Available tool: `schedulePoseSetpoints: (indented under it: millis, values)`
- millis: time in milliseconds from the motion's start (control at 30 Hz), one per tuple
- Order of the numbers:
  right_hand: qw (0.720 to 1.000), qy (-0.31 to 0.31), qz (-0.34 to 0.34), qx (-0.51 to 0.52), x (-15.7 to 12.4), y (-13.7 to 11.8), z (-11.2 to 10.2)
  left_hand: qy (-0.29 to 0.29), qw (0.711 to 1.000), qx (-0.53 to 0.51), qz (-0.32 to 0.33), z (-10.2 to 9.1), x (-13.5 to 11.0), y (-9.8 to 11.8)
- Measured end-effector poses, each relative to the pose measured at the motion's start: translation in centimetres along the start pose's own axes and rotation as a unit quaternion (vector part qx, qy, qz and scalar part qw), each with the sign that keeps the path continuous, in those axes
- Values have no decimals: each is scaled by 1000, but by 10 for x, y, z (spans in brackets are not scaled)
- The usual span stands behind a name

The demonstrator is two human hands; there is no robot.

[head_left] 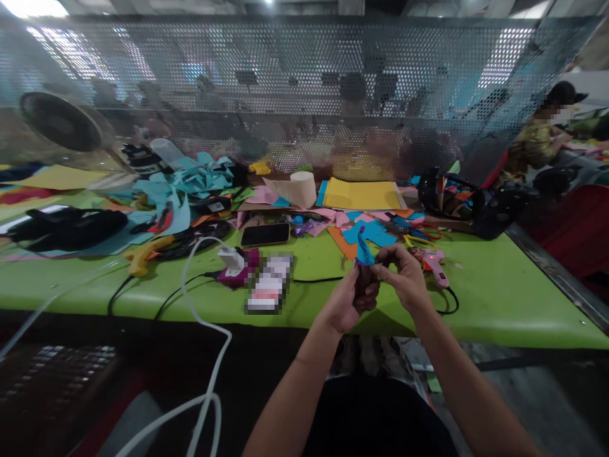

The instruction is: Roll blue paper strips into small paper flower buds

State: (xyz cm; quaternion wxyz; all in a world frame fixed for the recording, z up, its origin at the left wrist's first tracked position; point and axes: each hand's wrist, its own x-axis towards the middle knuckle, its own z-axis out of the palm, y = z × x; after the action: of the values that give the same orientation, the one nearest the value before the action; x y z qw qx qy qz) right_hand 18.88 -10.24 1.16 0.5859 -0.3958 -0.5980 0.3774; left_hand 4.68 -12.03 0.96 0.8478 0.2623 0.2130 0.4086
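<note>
Upright in my left hand (346, 301) is a small pointed piece of blue folded paper (365, 252) with a purple tip. A dark brown part shows just below the blue, partly hidden by my fingers, which are closed around it. From the right, my right hand (404, 276) has its thumb and bent fingers closed at the lower edge of the blue paper. What lies between those fingertips is too small to make out. Just right of that hand lies a pink glue gun (435, 266), its black cord curving on the green tabletop (499, 292).
Blue paper cutouts (373, 233) and yellow sheets (361, 194) lie behind my hands. Left of them are a black phone (265, 235), a second phone (270, 284), a magenta power block (238, 270) and a yellow-handled tool (145, 255). A perforated metal screen (295, 95) stands behind; a person (537, 136) sits far right.
</note>
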Motion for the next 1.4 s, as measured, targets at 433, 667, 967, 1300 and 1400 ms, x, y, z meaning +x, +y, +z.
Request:
schedulePoseSetpoints:
  millis: [433,667,967,1300,1400]
  values:
    - [999,-1,31,6,-3,-9,2,4,999,6,42,-2,1,-3]
    - [999,3,31,-9,-5,-9,6,14,999,14,50,-1,1,-3]
    - [999,-2,28,-19,-5,-10,4,30,998,-2,59,1,0,-4]
    - [999,-3,42,9,-5,-5,1,2,999,-14,31,-3,1,-3]
    - [998,-4,48,34,-5,-2,-1,-8,1000,-15,20,-3,0,-1]
